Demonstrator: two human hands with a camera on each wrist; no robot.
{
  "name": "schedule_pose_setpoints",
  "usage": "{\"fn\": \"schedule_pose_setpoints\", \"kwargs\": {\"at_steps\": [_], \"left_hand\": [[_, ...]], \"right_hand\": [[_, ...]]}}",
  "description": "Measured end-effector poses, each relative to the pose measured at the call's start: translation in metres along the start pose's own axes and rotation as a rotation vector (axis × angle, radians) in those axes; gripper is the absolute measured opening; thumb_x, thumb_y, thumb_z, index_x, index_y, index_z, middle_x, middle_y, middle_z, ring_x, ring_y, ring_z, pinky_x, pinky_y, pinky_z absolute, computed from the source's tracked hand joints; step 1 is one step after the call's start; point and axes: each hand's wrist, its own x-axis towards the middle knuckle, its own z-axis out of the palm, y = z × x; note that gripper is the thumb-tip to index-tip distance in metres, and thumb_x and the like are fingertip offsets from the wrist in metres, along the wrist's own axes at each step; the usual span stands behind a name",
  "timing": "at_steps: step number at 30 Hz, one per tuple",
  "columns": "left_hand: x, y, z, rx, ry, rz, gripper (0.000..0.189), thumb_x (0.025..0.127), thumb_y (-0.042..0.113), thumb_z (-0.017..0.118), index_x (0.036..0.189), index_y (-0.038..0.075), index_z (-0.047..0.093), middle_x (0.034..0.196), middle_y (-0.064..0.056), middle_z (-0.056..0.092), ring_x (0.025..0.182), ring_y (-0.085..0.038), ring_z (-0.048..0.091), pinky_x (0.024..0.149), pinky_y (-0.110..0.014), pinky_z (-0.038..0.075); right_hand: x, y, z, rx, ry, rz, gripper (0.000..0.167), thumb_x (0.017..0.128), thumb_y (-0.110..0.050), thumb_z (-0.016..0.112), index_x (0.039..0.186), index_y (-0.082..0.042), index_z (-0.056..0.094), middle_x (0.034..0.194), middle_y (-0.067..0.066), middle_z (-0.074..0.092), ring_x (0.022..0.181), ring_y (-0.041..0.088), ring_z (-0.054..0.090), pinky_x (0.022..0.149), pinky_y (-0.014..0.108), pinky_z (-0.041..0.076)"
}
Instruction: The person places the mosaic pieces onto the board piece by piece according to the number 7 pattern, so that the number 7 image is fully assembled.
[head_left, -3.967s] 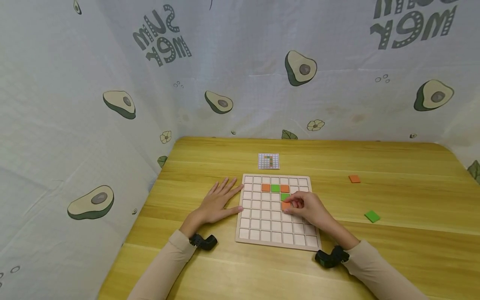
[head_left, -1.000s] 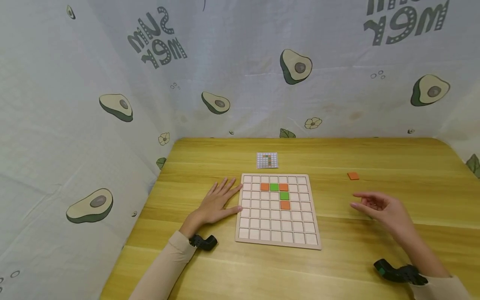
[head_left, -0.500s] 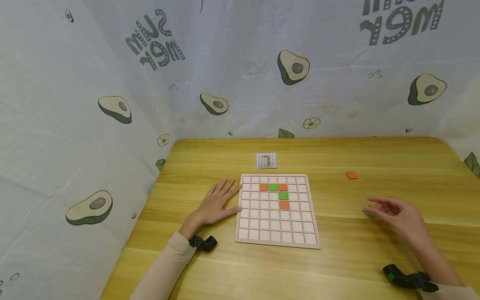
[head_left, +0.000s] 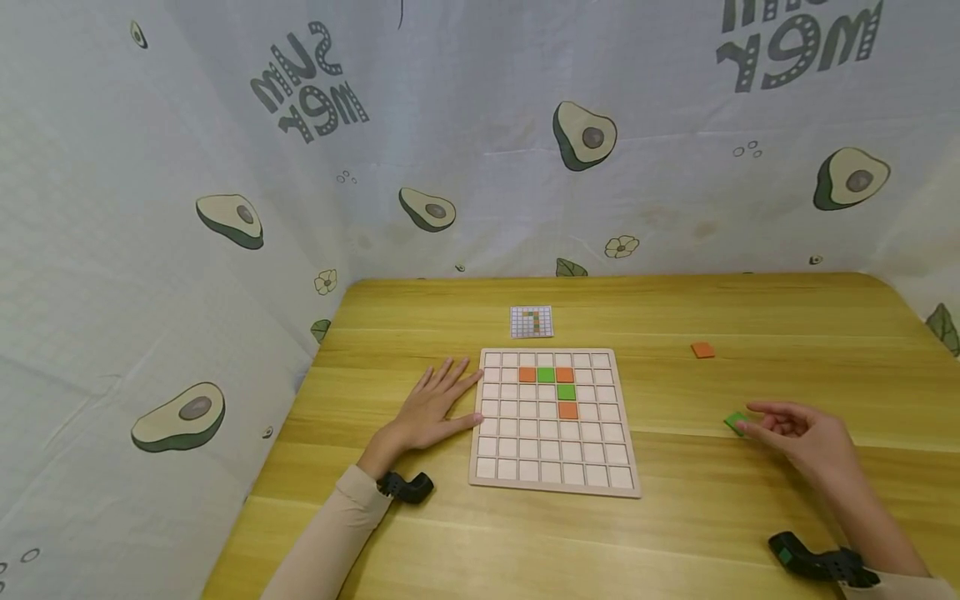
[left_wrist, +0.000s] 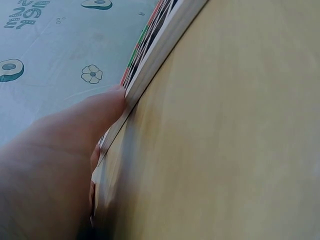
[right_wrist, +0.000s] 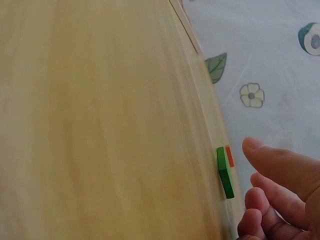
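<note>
Head view: print on the card (head_left: 531,322) too small to read square by square. Right hand (head_left: 810,437) covers part of the loose green tile (head_left: 734,422). Left sleeve (head_left: 330,525) and right sleeve (head_left: 896,587) cut off at the bottom. Left wrist view: left hand (left_wrist: 55,155) mostly blocks its own fingers; board (left_wrist: 156,61) cut by top edge. Right wrist view: green tile hides part of the orange tile (right_wrist: 230,156).

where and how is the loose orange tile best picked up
Likely best: pinch the orange tile by opposite edges, from above and the near right, where the right hand is; it lies flat and thin on the table, its edges unobstructed.
</note>
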Motion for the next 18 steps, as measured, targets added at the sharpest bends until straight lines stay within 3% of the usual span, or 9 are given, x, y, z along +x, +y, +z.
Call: {"fn": "schedule_pose_setpoints", "kwargs": {"at_steps": [11, 18], "left_hand": [[0.0005, -0.0022, 0.0015, -0.007, 0.021, 0.007, 0.076, 0.099, 0.065, 0.040, 0.162, 0.028, 0.016, 0.167, -0.002, 0.004, 0.152, -0.025, -0.003, 0.120, -0.048, -0.004], [0.0013, -0.0028, 0.0029, 0.008, 0.000, -0.004, 0.076, 0.099, 0.066, 0.037, 0.162, 0.031, 0.012, 0.167, 0.000, 0.001, 0.152, -0.022, -0.006, 0.120, -0.045, -0.007]], "right_hand": [[-0.0004, 0.0017, -0.0008, -0.051, -0.046, 0.033, 0.057, 0.089, -0.026, 0.079, 0.122, 0.016, 0.061, 0.079, -0.008, 0.062, 0.066, 0.006, 0.050, 0.054, 0.021, 0.044], [-0.0008, 0.0052, 0.0002, -0.060, -0.045, 0.017, 0.055, 0.088, -0.022, 0.080, 0.121, 0.017, 0.061, 0.077, -0.006, 0.061, 0.065, 0.006, 0.049, 0.053, 0.021, 0.043]]}}
